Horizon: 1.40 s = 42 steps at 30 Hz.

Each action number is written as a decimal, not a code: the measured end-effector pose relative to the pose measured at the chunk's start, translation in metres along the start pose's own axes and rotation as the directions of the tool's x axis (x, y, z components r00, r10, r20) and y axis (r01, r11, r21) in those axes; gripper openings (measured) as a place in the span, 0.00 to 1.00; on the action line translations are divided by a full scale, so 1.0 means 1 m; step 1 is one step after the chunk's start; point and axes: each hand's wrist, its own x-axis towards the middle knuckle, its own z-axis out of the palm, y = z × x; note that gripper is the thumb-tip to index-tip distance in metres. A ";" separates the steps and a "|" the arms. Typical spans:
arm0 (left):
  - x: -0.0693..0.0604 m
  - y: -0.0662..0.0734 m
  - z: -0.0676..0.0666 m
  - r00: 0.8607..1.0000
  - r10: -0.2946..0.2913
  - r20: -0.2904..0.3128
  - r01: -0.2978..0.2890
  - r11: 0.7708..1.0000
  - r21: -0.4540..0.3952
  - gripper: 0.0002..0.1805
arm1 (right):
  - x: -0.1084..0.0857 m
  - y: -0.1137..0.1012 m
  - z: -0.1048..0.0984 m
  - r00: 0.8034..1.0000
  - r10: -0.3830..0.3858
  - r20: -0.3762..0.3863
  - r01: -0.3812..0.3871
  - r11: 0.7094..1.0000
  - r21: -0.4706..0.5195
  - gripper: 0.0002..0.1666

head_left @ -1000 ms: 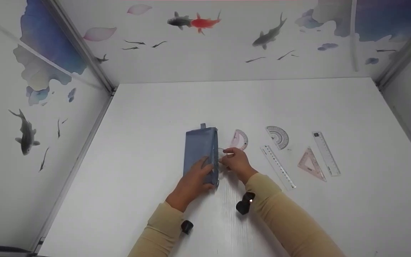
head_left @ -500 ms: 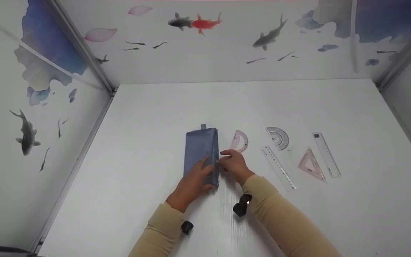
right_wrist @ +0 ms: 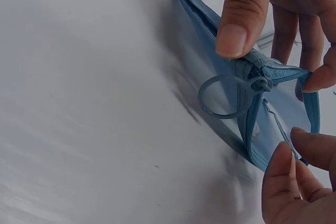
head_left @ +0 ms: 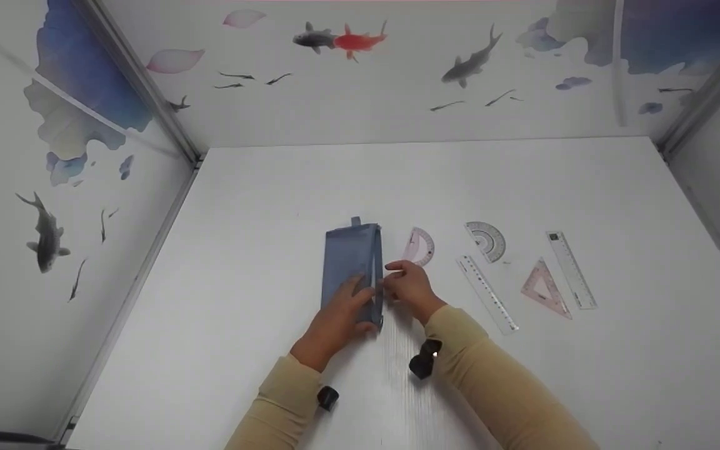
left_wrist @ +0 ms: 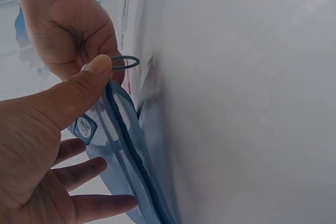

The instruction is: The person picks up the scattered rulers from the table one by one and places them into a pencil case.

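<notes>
"Quick one: where was the pouch, and what had the hands got?"

"Blue pouch (head_left: 347,256) lay on the table (head_left: 260,219), between the hands. From my end, the left hand (head_left: 340,306) gripped it near the zip ring (right_wrist: 201,97), thumb on one side, fingers on the other. The right hand (head_left: 415,286) was at the mouth and pinched, as far as I could tell, a thin strip along its edge."

"Step?"

"Logged it as working at the parted mouth. A pale bit (right_wrist: 255,132) showed inside, too small to name. Filling or emptying, I couldn't tell."

"Anything else near?"

"Pink protractor (head_left: 429,245) just beyond the right hand. Off to that hand's right: clear protractor (head_left: 495,244), clear ruler (head_left: 488,294), pink triangle (head_left: 536,273), second ruler (head_left: 572,270). None touched by the hands."

"Next move?"

"My call: it needed a firm left grip and the mouth spread wider, right fingers clear of the zip. The mesh looked soft, so I reckoned a slack hold could let the mouth sag closed."
</notes>
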 end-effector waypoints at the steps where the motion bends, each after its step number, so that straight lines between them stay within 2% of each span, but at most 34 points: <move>1: 0.000 0.000 0.000 1.000 -0.001 0.001 0.001 1.000 0.001 0.36 | 0.000 0.000 0.000 1.000 -0.001 0.001 0.001 1.000 -0.003 0.22; 15: 0.000 -0.001 0.001 1.000 -0.011 0.013 0.011 1.000 0.022 0.33 | -0.006 -0.005 -0.005 0.998 -0.058 0.011 0.058 0.998 0.016 0.21; 20: 0.001 -0.002 0.003 1.000 -0.008 0.010 0.008 0.998 0.055 0.32 | -0.007 -0.007 -0.011 0.996 -0.095 0.000 0.095 0.995 -0.035 0.22; 28: 0.002 -0.002 0.003 1.000 -0.003 0.016 0.003 0.999 0.041 0.32 | -0.007 -0.009 -0.019 0.992 -0.125 -0.016 0.122 0.985 -0.123 0.22; 37: 0.002 -0.003 0.005 1.000 0.007 0.012 -0.007 0.999 0.046 0.30 | -0.010 -0.011 -0.029 0.980 -0.198 -0.034 0.182 0.946 -0.270 0.23; 42: 0.002 -0.003 0.005 1.000 0.009 0.003 -0.009 0.999 0.045 0.30 | -0.010 -0.011 -0.035 0.973 -0.227 -0.037 0.205 0.928 -0.310 0.22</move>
